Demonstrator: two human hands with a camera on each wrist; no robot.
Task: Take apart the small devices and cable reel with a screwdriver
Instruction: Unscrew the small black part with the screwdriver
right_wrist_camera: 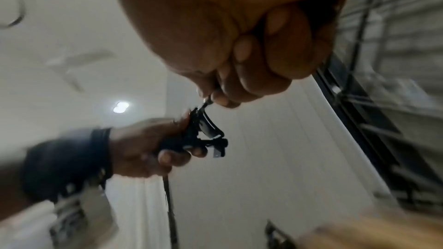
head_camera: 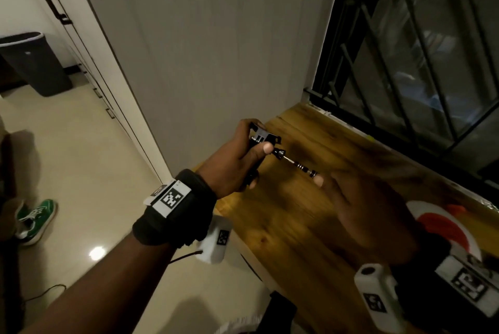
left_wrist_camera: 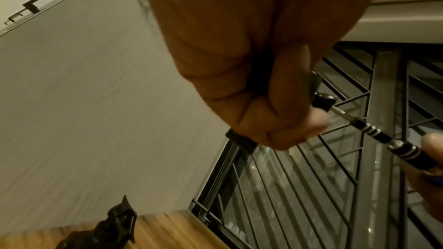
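My left hand grips a small black bracket-like device in the air above the wooden table. A black knob sticks out of the device's side. My right hand, blurred, pinches the handle end of a slim black-and-silver screwdriver, whose tip sits in that knob. The left wrist view shows the left hand, the knob and the screwdriver. In the right wrist view, right-hand fingers curl round the tool above the device. A white-and-red cable reel lies under my right forearm.
A second black device rests on the table near the wall. A grey panel stands behind the table and a barred window runs along its right side. A black bin and a green shoe are on the floor at left.
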